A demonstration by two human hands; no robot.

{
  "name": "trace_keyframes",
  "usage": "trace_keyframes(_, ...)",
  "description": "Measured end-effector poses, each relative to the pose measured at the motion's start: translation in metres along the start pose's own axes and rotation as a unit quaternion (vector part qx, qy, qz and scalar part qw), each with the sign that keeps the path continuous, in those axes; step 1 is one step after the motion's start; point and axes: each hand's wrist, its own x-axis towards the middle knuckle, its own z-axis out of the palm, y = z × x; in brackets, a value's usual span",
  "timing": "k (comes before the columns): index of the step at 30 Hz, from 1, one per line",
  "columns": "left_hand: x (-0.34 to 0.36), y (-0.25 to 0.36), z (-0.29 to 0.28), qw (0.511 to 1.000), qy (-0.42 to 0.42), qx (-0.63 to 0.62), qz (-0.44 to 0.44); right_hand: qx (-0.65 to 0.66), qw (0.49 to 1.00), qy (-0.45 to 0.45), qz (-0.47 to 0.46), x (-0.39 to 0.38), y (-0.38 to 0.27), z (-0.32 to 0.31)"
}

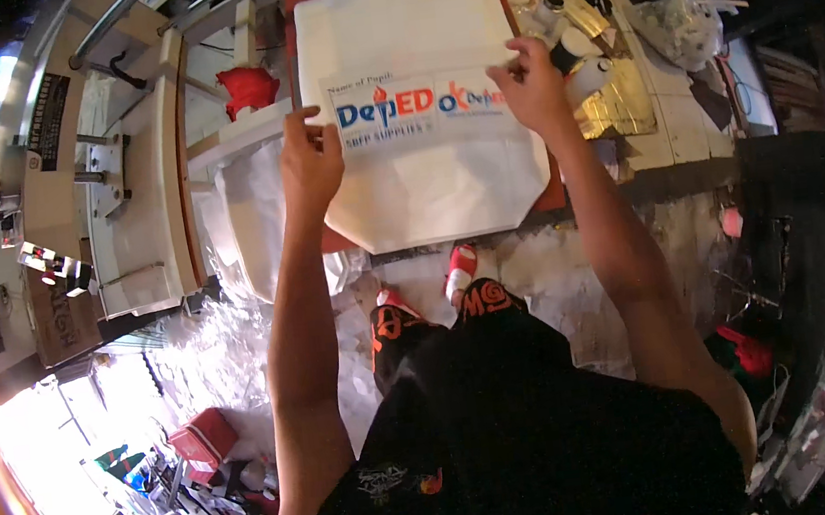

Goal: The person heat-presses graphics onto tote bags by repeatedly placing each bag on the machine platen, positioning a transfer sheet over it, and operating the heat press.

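Has left hand (311, 168) over the left edge of a white tote bag (435, 185), with fingers half curled, and right hand (536, 94) over the opposite edge, with fingers loosely bent and spread apart. Cannot tell whether pinching anything thin in either. Has the bag flat between both hands on a red board (556, 192), with a blue-and-red printed panel (388, 124) between the fingertips. Just right of right hand, shows a white bottle (590, 76) and gold foil (633, 109).

Arms (303, 339) extended, left grip (314, 155), right grip (531, 86) — half-curled
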Motion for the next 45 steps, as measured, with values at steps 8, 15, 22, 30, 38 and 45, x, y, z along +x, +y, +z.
trace_keyframes(8,0.067,-0.027,0.042,0.983,-0.063,0.17,-0.006,-0.158,0.987,0.036,0.012,0.056,0.021,0.042)
trace_keyframes(15,0.012,-0.008,0.027,0.964,0.001,0.247,0.1,-0.216,0.961,0.051,-0.163,-0.016,0.013,0.015)
trace_keyframes(22,-0.009,-0.02,0.037,0.946,-0.026,0.295,0.133,-0.25,0.953,0.022,-0.168,-0.032,0.004,0.022)
trace_keyframes(30,-0.01,-0.025,0.039,0.949,-0.011,0.287,0.132,-0.296,0.943,0.015,-0.151,-0.035,0.003,0.024)
trace_keyframes(38,-0.011,-0.028,0.041,0.948,0.0,0.287,0.139,-0.302,0.941,0.012,-0.151,-0.036,0.006,0.024)
trace_keyframes(45,-0.013,-0.028,0.043,0.949,0.016,0.275,0.153,-0.289,0.947,0.009,-0.141,-0.038,0.008,0.023)
